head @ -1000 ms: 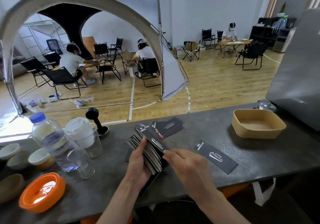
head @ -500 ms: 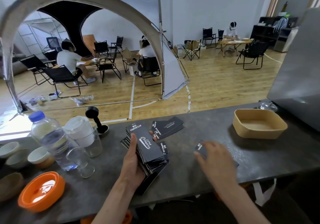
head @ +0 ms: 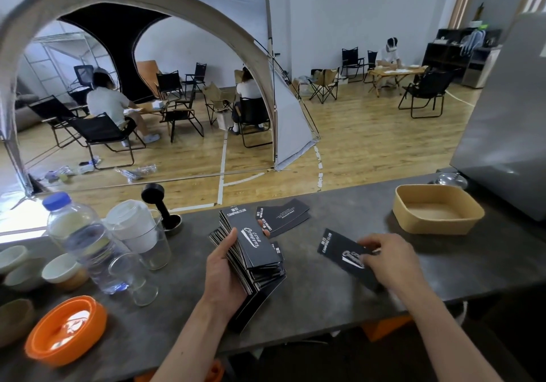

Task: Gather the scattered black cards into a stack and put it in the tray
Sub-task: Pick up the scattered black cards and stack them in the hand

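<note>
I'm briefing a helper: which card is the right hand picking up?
Start at the tan tray on the grey counter, then look nearer and left. The single black card under the right hand lies alone, apart from the stack.

both forearms bare to the frame's edge; left hand [head: 226, 275] and right hand [head: 391, 263] ungloved

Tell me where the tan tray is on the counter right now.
In the head view the tan tray sits empty at the counter's far right, beside the grey appliance and beyond the right hand.
</note>
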